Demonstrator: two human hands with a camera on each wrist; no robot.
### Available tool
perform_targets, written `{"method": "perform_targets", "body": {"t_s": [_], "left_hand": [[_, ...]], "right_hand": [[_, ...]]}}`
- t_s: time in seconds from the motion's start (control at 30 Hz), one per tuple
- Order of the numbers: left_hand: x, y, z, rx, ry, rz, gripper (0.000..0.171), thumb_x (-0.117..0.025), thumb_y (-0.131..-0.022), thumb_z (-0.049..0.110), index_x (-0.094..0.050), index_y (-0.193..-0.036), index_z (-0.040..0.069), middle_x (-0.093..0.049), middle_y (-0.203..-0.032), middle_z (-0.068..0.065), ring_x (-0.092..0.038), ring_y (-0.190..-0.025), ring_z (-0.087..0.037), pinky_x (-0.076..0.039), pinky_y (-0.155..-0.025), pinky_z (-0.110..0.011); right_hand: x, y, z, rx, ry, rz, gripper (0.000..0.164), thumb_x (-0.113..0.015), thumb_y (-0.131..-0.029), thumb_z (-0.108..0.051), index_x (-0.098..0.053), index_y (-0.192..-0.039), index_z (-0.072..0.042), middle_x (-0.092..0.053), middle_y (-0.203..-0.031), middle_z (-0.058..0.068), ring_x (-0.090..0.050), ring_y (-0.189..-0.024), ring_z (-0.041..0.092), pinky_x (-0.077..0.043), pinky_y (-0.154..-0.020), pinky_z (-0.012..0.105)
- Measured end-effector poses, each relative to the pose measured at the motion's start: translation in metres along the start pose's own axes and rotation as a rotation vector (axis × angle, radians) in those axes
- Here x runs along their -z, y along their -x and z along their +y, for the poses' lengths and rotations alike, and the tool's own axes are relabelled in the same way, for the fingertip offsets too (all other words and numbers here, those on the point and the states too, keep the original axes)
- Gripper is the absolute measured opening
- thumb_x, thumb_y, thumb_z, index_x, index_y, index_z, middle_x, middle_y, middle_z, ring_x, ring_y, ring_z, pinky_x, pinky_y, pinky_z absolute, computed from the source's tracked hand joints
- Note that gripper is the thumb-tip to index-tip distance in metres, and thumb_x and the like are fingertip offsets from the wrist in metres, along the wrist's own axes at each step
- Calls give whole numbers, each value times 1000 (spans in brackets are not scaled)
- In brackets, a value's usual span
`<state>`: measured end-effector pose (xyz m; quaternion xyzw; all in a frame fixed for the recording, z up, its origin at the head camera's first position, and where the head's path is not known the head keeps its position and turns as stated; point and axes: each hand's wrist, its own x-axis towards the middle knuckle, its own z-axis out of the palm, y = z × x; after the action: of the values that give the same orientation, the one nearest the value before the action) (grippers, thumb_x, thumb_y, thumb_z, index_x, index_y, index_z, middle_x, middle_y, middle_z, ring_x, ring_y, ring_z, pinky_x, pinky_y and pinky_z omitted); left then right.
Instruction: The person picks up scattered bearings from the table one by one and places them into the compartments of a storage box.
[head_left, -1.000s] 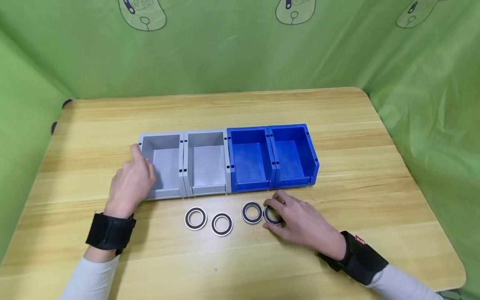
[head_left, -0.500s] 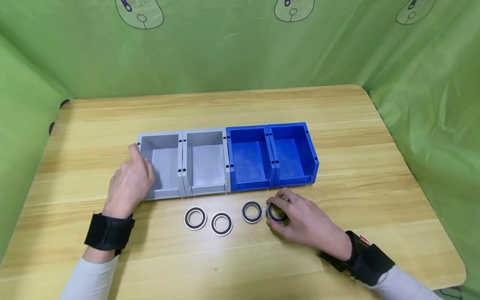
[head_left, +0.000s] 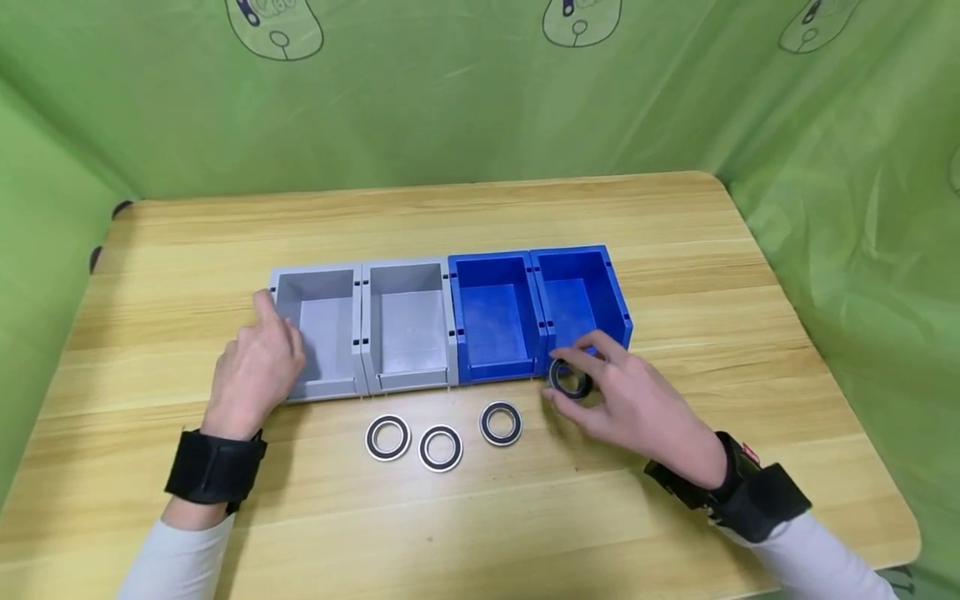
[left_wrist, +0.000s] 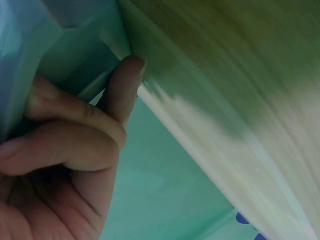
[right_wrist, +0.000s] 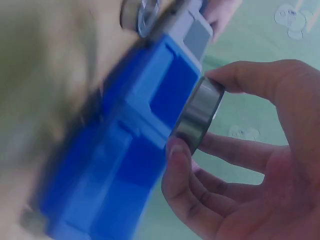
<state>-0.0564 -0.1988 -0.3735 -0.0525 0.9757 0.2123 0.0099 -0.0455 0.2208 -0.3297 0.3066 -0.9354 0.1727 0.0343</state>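
Note:
My right hand [head_left: 637, 400] pinches a ball bearing [right_wrist: 200, 112], a steel ring with a black seal, between thumb and fingertips. The bearing is tilted and overlaps the front edge of the right-hand blue bin [head_left: 618, 312] in the head view. At the far left, my left hand [head_left: 255, 367] grips the side wall of the outer grey bin [head_left: 330, 389], index finger pointing away from me. Its curled fingers [left_wrist: 75, 145] show against the bin in the left wrist view. Three more bearings lie flat on the table: a left one [head_left: 387, 438], a middle one [head_left: 440, 448] and a right one [head_left: 500, 423].
A second grey bin [head_left: 412, 379] and another blue bin [head_left: 498, 371] complete the side-by-side row. All stand on a wood-grain table [head_left: 420, 533] with rounded corners. Green cloth [head_left: 420, 117] hangs behind it and at both sides.
My right hand has lifted the bearing off the table, away from the one beside it, and carried it up and right to the blue bin's front. My left hand stays at the grey bin.

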Motion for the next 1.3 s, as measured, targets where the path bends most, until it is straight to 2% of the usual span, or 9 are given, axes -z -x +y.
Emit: {"method": "perform_targets", "body": {"t_s": [0.07, 0.23, 0.53, 0.63, 0.73, 0.87, 1.03, 1.3], "left_hand": [[0, 0, 0, -6, 4, 7, 33, -32, -105, 13, -28, -128, -11, -40, -54, -5, -43, -37, -22, -31, -32, -28], [0, 1, 0, -18, 5, 25, 31, -32, -105, 12, -29, -126, -11, -40, -54, -5, -43, -37, -21, -30, -32, -27], [-1, 1, 0, -18, -2, 37, 31, -33, -105, 12, -29, -125, -11, -40, -53, -5, -43, -37, -21, -30, -31, -27], [-1, 1, 0, -17, -4, 35, 31, -33, -105, 12, -29, -125, -10, -40, -53, -5, -42, -37, -21, -30, -32, -27], [-1, 0, 0, -15, -8, 34, 31, -33, -104, 12, -29, -125, -10, -40, -54, -5, -42, -37, -22, -30, -32, -27], [-1, 0, 0, -19, -12, 45, 30, -33, -104, 12, -29, -124, -10, -40, -53, -5, -42, -37, -22, -30, -32, -27], [-1, 0, 0, -17, -10, 44, 30, -34, -104, 11, -30, -125, -10, -40, -53, -5, -42, -37, -21, -30, -32, -27], [-1, 0, 1, -5, -8, 30, 31, -33, -104, 12, -29, -126, -10, -39, -54, -4, -42, -37, -20, -30, -32, -27]], "right_hand": [[5, -6, 5, 4, 15, 41, 44, -80, -86, -30, -73, -122, -5, -64, -111, 15, -48, -55, 4, -39, -45, 15], [14, -22, 19, -3, 33, 114, 44, -79, -85, -27, -72, -121, -2, -64, -112, 17, -55, -63, 13, -42, -51, 22], [14, -45, 39, -56, 64, 88, 41, -72, -90, -24, -70, -125, -1, -63, -119, 21, -59, -69, 21, -41, -54, 28], [12, -52, 45, -75, 76, 60, 40, -71, -91, -23, -70, -124, -1, -63, -119, 22, -58, -66, 21, -40, -52, 29], [11, -59, 49, -98, 91, 16, 39, -71, -91, -22, -71, -123, 0, -63, -120, 23, -63, -72, 24, -46, -55, 33], [10, -66, 49, -127, 108, -48, 41, -72, -91, -24, -70, -124, 0, -63, -124, 23, -68, -85, 30, -53, -65, 39], [7, -75, 48, -137, 112, -144, 47, -73, -92, -21, -65, -130, 4, -61, -128, 25, -67, -98, 36, -57, -75, 45], [-3, -85, 52, -123, 131, -234, 47, -70, -93, -15, -61, -133, 9, -60, -129, 29, -64, -111, 40, -56, -91, 52]]}}
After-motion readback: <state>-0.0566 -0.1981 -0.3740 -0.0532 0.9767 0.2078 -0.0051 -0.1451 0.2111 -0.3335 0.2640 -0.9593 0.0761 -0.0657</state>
